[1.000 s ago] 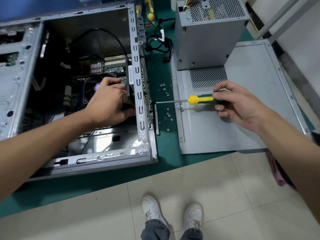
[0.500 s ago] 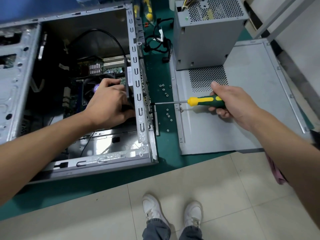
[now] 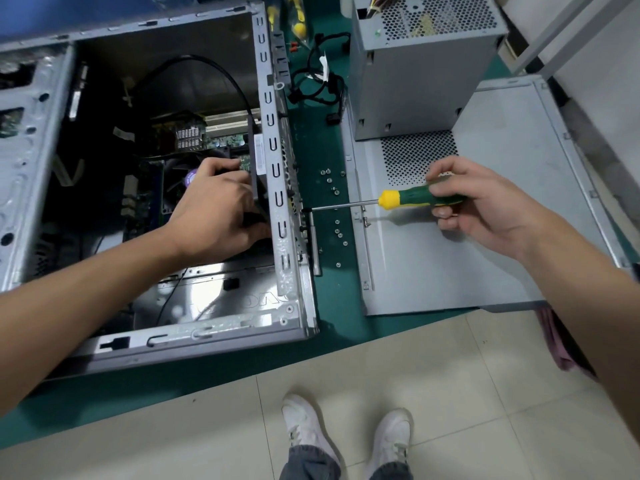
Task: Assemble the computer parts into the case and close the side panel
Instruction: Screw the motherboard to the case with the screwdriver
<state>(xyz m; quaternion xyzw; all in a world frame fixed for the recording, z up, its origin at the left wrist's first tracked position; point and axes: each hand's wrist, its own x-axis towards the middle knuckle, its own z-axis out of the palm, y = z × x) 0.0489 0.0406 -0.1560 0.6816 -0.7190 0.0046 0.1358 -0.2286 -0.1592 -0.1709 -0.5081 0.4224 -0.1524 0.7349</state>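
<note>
A black component (image 3: 258, 188) is held by the left hand (image 3: 214, 216) inside the case (image 3: 277, 161) at nine o'clock; the screwdriver (image 3: 412, 199) is pinched by right hand (image 3: 485, 209) fingers (image 3: 441, 192). Stiff, light and fragile, it seems best gripped by its edges.

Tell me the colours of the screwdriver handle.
Green with a yellow collar, on the screwdriver; the head view shows it.
</note>
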